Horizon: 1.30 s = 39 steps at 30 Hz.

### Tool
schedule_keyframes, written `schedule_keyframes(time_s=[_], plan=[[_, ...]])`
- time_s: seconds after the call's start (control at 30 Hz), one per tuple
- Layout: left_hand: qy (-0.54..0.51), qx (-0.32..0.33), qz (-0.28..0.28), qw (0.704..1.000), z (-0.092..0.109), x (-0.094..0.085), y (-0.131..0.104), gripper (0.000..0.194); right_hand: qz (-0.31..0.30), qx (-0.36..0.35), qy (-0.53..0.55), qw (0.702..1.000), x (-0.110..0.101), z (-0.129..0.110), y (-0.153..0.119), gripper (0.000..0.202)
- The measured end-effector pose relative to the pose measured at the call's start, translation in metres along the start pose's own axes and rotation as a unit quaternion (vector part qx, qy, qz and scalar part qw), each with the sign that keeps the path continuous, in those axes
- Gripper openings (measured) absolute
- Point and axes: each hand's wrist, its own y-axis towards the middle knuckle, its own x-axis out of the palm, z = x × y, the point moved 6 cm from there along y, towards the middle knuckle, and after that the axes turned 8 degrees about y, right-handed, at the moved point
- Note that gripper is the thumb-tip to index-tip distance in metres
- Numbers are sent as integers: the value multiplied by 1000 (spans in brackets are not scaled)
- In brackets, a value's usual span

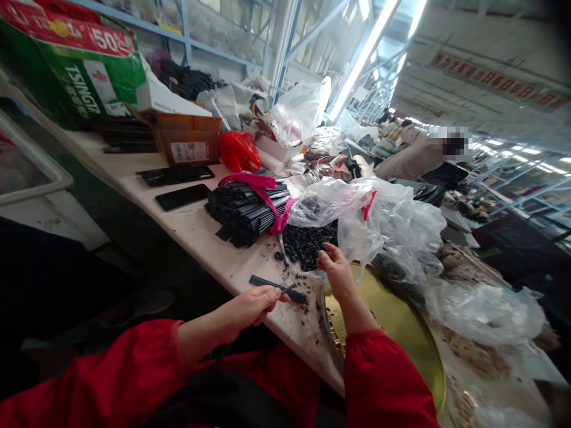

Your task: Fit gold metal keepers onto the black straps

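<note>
My left hand (255, 304) is closed round a thin dark strip (289, 288), whose end sticks out past the fingertips. Just beyond it a flat black strip (267, 282) lies on the table. My right hand (338, 272) is raised beside a clear plastic bag (325, 201) of small black pieces (307, 244). Its fingers are bent together; whatever they hold is too small to make out. Under my right forearm is a round gold-coloured tray (392, 321) with small gold bits along its near rim. A bundle of black strips (250, 208), tied with a pink band (263, 193), lies behind my hands.
Two dark phone-like slabs, one of them a black phone (182, 197), lie at the left table edge. Behind them stand a cardboard box (187, 139), a red bag (239, 151) and a green carton (84, 71). Plastic bags (486, 309) crowd the right. Another person (410, 151) bends over farther back.
</note>
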Motion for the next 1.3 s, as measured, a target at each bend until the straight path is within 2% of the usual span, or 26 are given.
schedule_keyframes(time_s=[0.07,0.1,0.17,0.23,0.3,0.37,0.43,0.5,0.57,0.63,0.7,0.73,0.8,0.87,0.93,1.17,1.23,1.3], plan=[[25,23,-12,999,4,5,6,29,-22,30,102,994,5,-1,-30,40],[38,37,-14,999,5,8,10,26,-33,57,178,982,9,-1,-46,40],[69,65,-1,995,8,12,18,25,-47,152,390,907,23,1,-76,34],[115,89,32,989,9,14,24,25,-41,222,519,824,34,1,-99,29],[158,97,54,981,9,16,28,25,-29,248,547,799,37,2,-111,27],[182,86,50,978,7,18,28,24,-40,242,538,807,35,3,-115,30],[193,70,32,978,5,20,26,23,-68,224,511,827,31,4,-116,32],[199,62,25,978,4,22,24,22,-66,217,494,839,26,8,-117,29],[204,64,31,976,5,24,21,22,-21,229,513,827,22,13,-119,23],[214,75,46,973,6,27,18,22,17,243,550,799,24,15,-122,21],[226,84,61,969,6,29,16,22,22,247,581,776,30,13,-126,22],[233,87,67,966,6,30,14,22,22,245,584,773,32,12,-129,21],[253,96,68,960,5,32,11,23,33,236,564,791,33,12,-136,20],[279,110,46,953,4,34,7,24,48,225,532,815,29,13,-144,20],[314,123,11,941,3,37,3,24,34,223,513,828,25,13,-152,23],[428,119,-76,893,5,47,-13,22,-69,224,495,837,16,-3,-180,23],[433,115,-89,890,6,53,-18,23,-84,226,497,834,16,-7,-185,23],[402,92,-107,905,2,56,-22,23,-91,226,508,826,16,-8,-188,24]])
